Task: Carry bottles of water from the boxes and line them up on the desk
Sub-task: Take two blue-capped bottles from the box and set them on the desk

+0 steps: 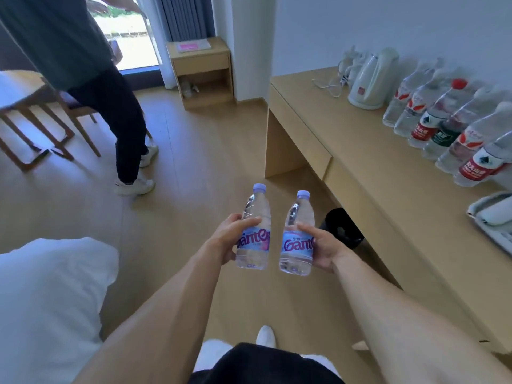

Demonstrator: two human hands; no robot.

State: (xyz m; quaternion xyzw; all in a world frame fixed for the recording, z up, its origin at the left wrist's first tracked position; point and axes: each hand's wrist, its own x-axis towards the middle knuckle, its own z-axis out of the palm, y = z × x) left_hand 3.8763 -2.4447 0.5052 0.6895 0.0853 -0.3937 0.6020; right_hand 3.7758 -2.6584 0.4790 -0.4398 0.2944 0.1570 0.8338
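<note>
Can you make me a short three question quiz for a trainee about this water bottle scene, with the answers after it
1. True or false: each hand holds one purple-capped bottle upright.
2. Multiple choice: where does the row of bottles stand? A) on the floor B) along the back of the desk, beside the kettle C) on the bedside cabinet
3. Fill in: the two carried bottles are held over the ______, not yet over the desk.

Key
1. True: the left hand grips the left bottle and the right hand grips the right bottle.
2. B: the row of bottles lines the desk next to the white kettle.
3. floor.
</note>
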